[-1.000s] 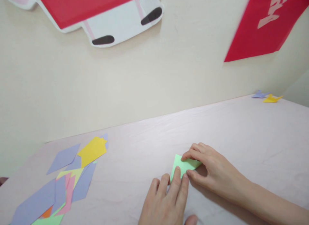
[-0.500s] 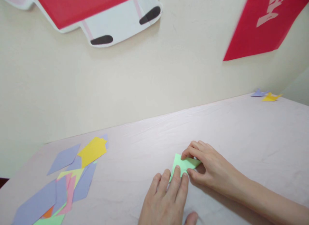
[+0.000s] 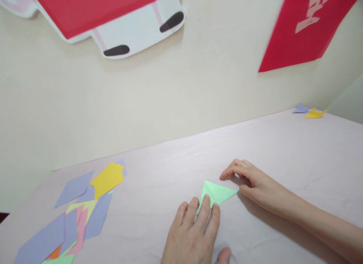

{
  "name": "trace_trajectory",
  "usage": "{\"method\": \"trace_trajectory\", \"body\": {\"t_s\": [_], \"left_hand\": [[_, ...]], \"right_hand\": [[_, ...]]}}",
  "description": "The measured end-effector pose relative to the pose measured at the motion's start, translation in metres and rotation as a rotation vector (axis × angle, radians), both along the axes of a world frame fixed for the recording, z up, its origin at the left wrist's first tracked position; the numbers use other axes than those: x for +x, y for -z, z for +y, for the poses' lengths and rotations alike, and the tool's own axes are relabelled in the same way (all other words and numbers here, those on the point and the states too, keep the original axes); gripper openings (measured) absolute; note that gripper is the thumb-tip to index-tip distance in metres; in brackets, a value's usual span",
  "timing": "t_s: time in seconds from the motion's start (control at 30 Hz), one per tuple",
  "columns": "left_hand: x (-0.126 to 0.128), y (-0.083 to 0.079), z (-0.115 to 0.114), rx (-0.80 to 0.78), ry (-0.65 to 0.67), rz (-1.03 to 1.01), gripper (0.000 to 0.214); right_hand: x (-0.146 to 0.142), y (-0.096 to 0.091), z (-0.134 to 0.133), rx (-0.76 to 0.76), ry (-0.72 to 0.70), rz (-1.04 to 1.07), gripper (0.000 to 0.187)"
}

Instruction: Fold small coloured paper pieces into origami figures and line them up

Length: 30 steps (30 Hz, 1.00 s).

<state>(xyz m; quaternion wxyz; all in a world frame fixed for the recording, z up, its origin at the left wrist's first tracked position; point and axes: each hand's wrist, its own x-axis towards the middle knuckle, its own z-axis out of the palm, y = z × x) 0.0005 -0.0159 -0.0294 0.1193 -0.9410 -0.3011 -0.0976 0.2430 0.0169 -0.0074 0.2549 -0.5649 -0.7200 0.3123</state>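
Note:
A folded piece of light green paper [image 3: 219, 192] lies on the cloth-covered table, its pointed end toward the right. My left hand [image 3: 195, 230] rests on its lower left part, fingers stretched out and pressing it flat, so that part is hidden. Just right of the paper's tip is my right hand [image 3: 246, 180], thumb and fingers apart, with nothing between them. Its thumb is close to the tip; whether it touches I cannot tell.
Loose paper sheets lie at the left, among them a yellow sheet [image 3: 109, 179], a purple sheet [image 3: 42, 237] and a pink strip [image 3: 81, 226]. At the far right corner sit a purple folded figure [image 3: 301, 109] and a yellow folded figure [image 3: 315, 113]. A wall [image 3: 170, 93] rises behind.
My right hand has let go of the green paper and moved a little right and up, so the paper's right point now shows. My left hand has stayed on the paper.

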Motion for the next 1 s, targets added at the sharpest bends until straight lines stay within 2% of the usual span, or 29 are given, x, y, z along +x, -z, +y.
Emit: {"method": "trace_trajectory", "body": {"t_s": [0.17, 0.3, 0.37, 0.57, 0.63, 0.7, 0.77, 0.87, 0.9, 1.0], "left_hand": [[0.000, 0.001, 0.001, -0.042, 0.005, -0.001, 0.062], [-0.001, 0.004, 0.002, -0.097, 0.008, -0.012, 0.064], [-0.002, 0.006, 0.001, -0.132, 0.015, -0.039, 0.066], [-0.006, 0.011, -0.006, -0.329, -0.062, -0.311, 0.074], [-0.008, 0.011, -0.006, -0.402, -0.089, -0.413, 0.068], [-0.009, 0.010, -0.004, -0.450, -0.046, -0.458, 0.060], [-0.009, 0.009, -0.003, -0.478, 0.004, -0.458, 0.054], [-0.009, 0.010, -0.004, -0.496, -0.029, -0.423, 0.057], [-0.010, 0.011, -0.006, -0.486, -0.042, -0.403, 0.061], [-0.010, 0.015, -0.011, -0.367, -0.075, -0.305, 0.074]], "right_hand": [[-0.004, 0.003, -0.002, 0.009, 0.087, 0.044, 0.041], [-0.011, -0.003, -0.008, 0.021, 0.031, -0.071, 0.017], [-0.013, -0.006, -0.010, 0.000, -0.003, -0.092, 0.012], [-0.016, -0.004, -0.010, 0.026, -0.071, -0.050, 0.019], [-0.015, -0.005, -0.009, 0.079, -0.122, -0.057, 0.019], [-0.013, -0.007, -0.008, 0.150, -0.200, -0.096, 0.021], [-0.010, -0.011, -0.008, 0.193, -0.289, -0.139, 0.024], [-0.008, -0.014, -0.007, 0.161, -0.359, -0.154, 0.015], [-0.009, -0.014, -0.007, 0.140, -0.348, -0.154, 0.013], [-0.016, -0.012, -0.005, 0.102, -0.221, -0.191, 0.027]]}}
